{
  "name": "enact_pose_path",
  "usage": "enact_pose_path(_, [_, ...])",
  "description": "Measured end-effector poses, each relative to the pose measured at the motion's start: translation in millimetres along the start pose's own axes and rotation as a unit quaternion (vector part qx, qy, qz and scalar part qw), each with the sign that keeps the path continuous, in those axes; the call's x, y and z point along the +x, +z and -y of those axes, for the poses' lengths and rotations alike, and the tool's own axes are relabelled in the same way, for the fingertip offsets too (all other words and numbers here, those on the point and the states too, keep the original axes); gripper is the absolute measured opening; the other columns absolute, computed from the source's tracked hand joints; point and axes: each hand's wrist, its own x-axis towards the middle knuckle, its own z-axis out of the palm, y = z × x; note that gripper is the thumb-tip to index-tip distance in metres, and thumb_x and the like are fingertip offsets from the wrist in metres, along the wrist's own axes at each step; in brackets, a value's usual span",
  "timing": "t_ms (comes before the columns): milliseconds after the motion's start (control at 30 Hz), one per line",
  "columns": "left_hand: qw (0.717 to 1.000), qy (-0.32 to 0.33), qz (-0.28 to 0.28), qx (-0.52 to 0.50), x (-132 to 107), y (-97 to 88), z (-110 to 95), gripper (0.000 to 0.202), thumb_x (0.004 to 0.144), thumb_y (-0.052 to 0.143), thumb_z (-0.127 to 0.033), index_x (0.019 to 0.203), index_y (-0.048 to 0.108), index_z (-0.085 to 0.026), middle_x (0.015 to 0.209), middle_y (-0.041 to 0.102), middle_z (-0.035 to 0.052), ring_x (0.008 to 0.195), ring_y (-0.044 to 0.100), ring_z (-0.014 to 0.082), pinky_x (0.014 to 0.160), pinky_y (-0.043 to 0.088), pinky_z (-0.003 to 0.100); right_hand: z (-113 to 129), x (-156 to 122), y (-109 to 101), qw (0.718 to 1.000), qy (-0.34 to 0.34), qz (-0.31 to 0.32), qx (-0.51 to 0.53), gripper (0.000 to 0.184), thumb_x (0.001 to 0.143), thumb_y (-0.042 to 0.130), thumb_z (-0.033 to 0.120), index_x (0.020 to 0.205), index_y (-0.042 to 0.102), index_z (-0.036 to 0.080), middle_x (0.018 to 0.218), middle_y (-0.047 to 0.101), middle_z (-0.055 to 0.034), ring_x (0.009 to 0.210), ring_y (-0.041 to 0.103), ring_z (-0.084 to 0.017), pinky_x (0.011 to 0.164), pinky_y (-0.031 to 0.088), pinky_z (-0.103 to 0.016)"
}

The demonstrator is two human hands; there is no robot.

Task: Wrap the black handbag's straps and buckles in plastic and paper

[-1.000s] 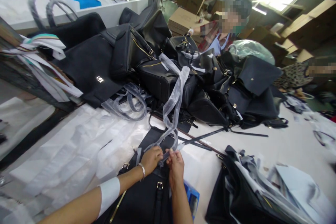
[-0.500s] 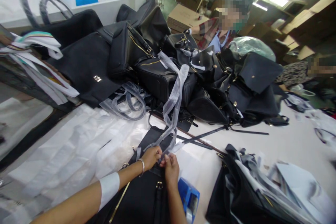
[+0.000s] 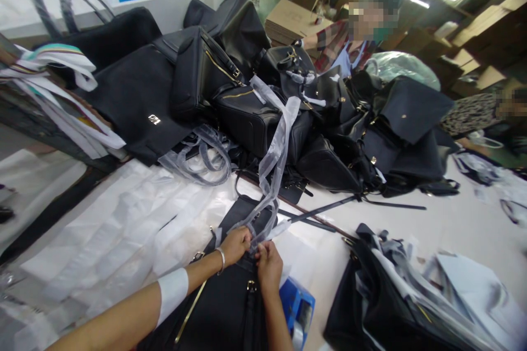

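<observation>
A black bag (image 3: 220, 307) with a gold zipper and buckled strap lies in front of me. Over its upper part, my left hand (image 3: 237, 244) is closed on a long strip of clear plastic film (image 3: 274, 156). Close beside it, my right hand (image 3: 268, 262) pinches the film's lower end with thumb and fingers. From my hands the film runs up in twisted loops towards the piled bags. The exact spot where the fingertips meet the film is partly hidden.
Many black bags (image 3: 247, 120) are heaped across the table's far side. White plastic sheets (image 3: 135, 225) spread at left. A blue tape dispenser (image 3: 295, 307) stands by my right forearm. Another black bag (image 3: 370, 290) lies at right. A person in a plaid shirt (image 3: 333, 41) is behind the heap.
My hands stay at the same place on the film, with the right fingers slightly shifted. The view has moved a little; the person behind the heap appears slightly farther right.
</observation>
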Motion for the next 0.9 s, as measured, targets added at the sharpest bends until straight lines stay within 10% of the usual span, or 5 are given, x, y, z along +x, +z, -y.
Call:
enact_pose_path(400, [0.998,0.000,0.036,0.056,11.3,-18.0,-31.8,0.016,0.084,0.045,-0.023,0.088,0.061,-0.021,0.080,0.064,0.0010,0.079,0.058,0.0176,0.073,0.041,0.028,13.1,-1.0,-6.3,0.998,-0.031,0.020,-0.044,0.025,0.089,0.044,0.044,0.078,0.054,0.023,0.058,0.064,0.0018,0.051,0.059,-0.017,0.056,0.042,-0.025])
enact_pose_path(700, [0.994,-0.056,0.075,0.050,44.5,2.7,-41.6,0.018,0.080,0.051,-0.029,0.068,0.060,-0.018,0.062,0.062,-0.0020,0.061,0.055,0.0138,0.059,0.038,0.024,13.3,-4.3,3.4,0.995,-0.057,0.017,-0.080,0.021,0.085,0.047,0.037,0.085,0.061,0.022,0.070,0.067,-0.0036,0.061,0.060,-0.019,0.058,0.038,-0.027])
enact_pose_path(900, [0.997,-0.051,0.062,0.000,30.7,4.7,-36.9,0.018,0.082,0.042,-0.023,0.068,0.053,-0.019,0.066,0.062,-0.0019,0.064,0.059,0.0134,0.062,0.042,0.023,22.5,12.7,-13.0,0.998,0.045,0.023,0.036,0.030,0.085,0.050,0.047,0.090,0.060,0.020,0.065,0.066,-0.0012,0.056,0.060,-0.017,0.053,0.044,-0.026])
